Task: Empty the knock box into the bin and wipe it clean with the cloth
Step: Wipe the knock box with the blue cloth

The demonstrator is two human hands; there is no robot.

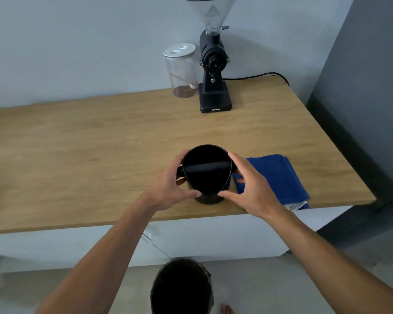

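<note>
A black round knock box (pixel 207 177) with a bar across its mouth stands upright near the front edge of the wooden counter (pixel 100 141). My left hand (pixel 170 182) wraps its left side and my right hand (pixel 250 186) wraps its right side, fingers and thumbs touching the wall. A folded blue cloth (pixel 279 175) lies flat on the counter just right of the box, partly under my right hand. On the floor below the counter edge stands a dark bin (pixel 182 288) lined with a black bag, its mouth open upward. The inside of the box is too dark to read.
A black coffee grinder (pixel 213 71) with a clear hopper stands at the back of the counter, its cable running right. A clear lidded jar (pixel 182 71) sits beside it on the left. A dark grey wall (pixel 361 109) borders the counter's right end.
</note>
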